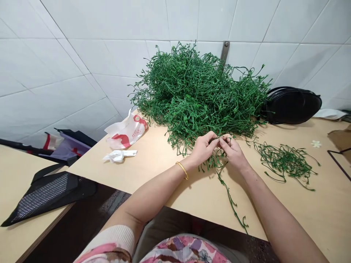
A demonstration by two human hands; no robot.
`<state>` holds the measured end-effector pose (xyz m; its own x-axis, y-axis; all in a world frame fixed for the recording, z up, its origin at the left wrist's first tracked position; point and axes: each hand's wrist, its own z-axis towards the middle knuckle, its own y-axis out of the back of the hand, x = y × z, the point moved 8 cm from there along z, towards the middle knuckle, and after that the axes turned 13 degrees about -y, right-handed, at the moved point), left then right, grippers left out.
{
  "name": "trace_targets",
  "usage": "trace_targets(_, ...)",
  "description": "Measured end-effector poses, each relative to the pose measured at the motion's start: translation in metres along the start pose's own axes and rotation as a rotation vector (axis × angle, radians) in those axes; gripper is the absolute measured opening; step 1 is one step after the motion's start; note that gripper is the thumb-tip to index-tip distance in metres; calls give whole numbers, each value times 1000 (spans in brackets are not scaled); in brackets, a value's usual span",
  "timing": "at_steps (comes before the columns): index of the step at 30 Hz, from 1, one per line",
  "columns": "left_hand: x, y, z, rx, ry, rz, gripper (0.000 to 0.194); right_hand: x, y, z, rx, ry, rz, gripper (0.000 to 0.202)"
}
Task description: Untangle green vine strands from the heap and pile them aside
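A large heap of thin green artificial stems (197, 95) rests against the tiled wall at the back of the table. Just in front of it, my left hand (204, 147) and my right hand (233, 150) meet, fingertips nearly touching. Both pinch a green stem between thumb and fingers. More stems hang beneath my left hand. A knotted green strand (231, 200) trails from below my hands toward the table's front edge. To the right of my right hand lies a smaller pile of green stems (287, 162).
A red and white plastic bag (127, 132) and a crumpled white tissue (117, 156) lie on the left. At the right are a black bag (293, 105), a small white flower piece (316, 144) and a brown box (341, 140). A black mesh item (44, 193) is on the left table.
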<state>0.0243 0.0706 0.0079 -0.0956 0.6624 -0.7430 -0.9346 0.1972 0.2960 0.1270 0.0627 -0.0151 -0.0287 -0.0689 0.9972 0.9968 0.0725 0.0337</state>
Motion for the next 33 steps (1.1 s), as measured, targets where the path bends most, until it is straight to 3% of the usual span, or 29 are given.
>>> trace_targets(6,11,0,-3,15,50,56,18,-10,-5,1,28,-150,121,31)
trace_targets(9,14,0,-3,8,70,39,17,-11,-4,3,50,-138,78,28)
trace_targets(13,17,1,0,-18,120,-86,21,-4,4,4,4,-52,-258,27)
trace_targets(16,20,-4,0,-16,237,-288,22,5,6,1,-61,23,-542,29)
trace_targets(20,23,-9,-8,-17,502,-571,21,26,0,-8,-230,310,-900,21)
trace_targets(23,20,-3,-12,13,632,-684,21,26,7,-11,-323,470,-1192,20)
trace_targets(25,15,8,-7,-2,597,-754,23,22,36,-8,-453,420,-1299,18)
trace_targets(28,8,26,5,-114,434,-805,24,28,97,-11,-888,189,-1272,23)
trace_targets(29,10,28,6,-155,427,-761,25,33,107,-14,-970,163,-1240,24)
trace_targets(33,19,6,1,-59,467,-569,22,51,92,-15,-910,232,-1207,32)
